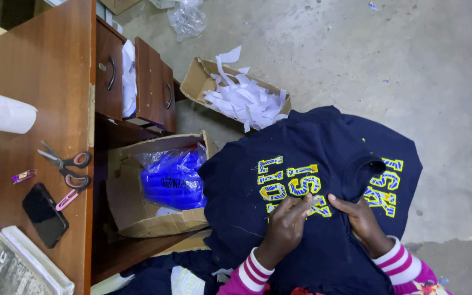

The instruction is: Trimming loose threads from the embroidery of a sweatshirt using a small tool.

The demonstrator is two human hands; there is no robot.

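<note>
A dark navy garment (312, 180) with yellow and blue block lettering lies spread over the person's lap, its long axis running from the lap away toward the concrete floor (411, 65), the far end bunched and rounded. The lettering sits sideways and upside down from here. The left hand (285, 226) has its fingertips pinched together on a small pale scrap at the lettering; what exactly the scrap is I cannot make out. The right hand (364, 221) lies nearly flat on the cloth just beside it, fingers extended and pressing the fabric, gripping nothing that I can see. Both wrists show pink and white striped cuffs, cut off at the bottom edge.

To the left stands a cardboard box (137, 213) holding a blue plastic bag (173, 177). Beyond it, a 2nd box (203, 79) is full of white paper strips (244, 98). On the wooden desk (45, 65) lie scissors (66, 164), a black phone (45, 214) and a paper roll (4, 113).
</note>
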